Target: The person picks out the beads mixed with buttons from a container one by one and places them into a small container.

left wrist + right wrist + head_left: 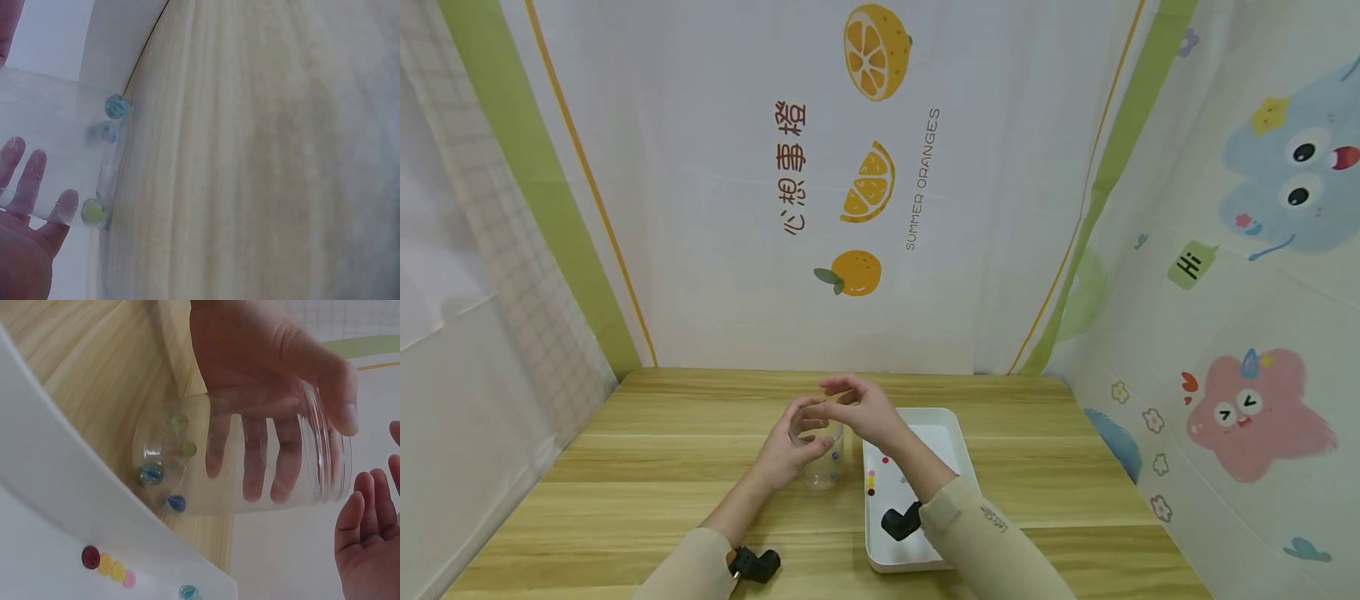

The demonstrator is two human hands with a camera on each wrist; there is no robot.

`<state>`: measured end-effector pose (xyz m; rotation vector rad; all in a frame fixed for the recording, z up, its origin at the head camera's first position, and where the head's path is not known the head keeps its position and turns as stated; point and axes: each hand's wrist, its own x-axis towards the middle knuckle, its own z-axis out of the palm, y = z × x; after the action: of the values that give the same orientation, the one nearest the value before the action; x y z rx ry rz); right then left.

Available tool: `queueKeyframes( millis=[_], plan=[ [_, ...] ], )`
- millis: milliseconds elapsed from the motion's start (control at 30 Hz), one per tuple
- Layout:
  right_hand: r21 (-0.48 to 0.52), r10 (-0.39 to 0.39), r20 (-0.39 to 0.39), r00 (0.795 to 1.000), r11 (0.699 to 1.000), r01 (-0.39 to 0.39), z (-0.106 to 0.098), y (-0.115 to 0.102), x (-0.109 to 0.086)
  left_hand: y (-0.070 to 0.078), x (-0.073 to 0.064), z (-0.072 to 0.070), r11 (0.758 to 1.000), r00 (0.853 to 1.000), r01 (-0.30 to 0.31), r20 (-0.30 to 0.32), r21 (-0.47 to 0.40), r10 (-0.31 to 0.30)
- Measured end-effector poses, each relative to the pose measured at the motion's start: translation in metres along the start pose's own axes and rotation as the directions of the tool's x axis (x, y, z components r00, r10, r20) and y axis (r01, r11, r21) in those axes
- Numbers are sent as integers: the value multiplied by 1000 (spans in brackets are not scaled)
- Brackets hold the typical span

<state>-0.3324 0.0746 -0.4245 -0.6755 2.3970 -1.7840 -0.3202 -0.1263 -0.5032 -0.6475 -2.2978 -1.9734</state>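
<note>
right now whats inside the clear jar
Yellow-green and blue marbles lie near the base of the clear jar. In the head view, the left hand hides part of its inside.

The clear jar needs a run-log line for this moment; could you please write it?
left hand: grips clear jar | right hand: by jar mouth, grasp unclear | marbles: inside jar | buttons: in white tray

On the table (pixel 662 467) we see a jar (pixel 817 473) left of a tray (pixel 942 437), with marbles (pixel 153 474) at the bottom of the jar, the left hand (pixel 784 454) around its side and the right hand (pixel 867 414) near its mouth. Inside the tray, we find buttons (pixel 106 564) in a row beside the left wall, while behind the table hangs a curtain (pixel 737 292).
</note>
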Motion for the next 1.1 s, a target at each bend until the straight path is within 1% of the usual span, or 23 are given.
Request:
queueKeyframes(
  millis=[233,367,633,867,1100],
  plan=[
    [19,3,-5,1000,1000,-3,-10,3,-3,-1,1,1,1000,1000,1,-6,6,-1],
    [32,0,-13,1000,999,0,-17,9,-5,-1,1,1,1000,1000,-4,-5,2,4],
    [6,24,-40,999,1000,-24,-30,22,-8,-1,2,2,1000,1000,1,-10,1,-1],
    [42,40,-47,998,998,-38,-42,30,-12,-1,2,2,1000,1000,13,-9,-1,-13],
    [8,71,-92,993,997,-71,-53,40,-18,-2,3,2,1000,1000,11,-16,-7,-11]
  ],
)
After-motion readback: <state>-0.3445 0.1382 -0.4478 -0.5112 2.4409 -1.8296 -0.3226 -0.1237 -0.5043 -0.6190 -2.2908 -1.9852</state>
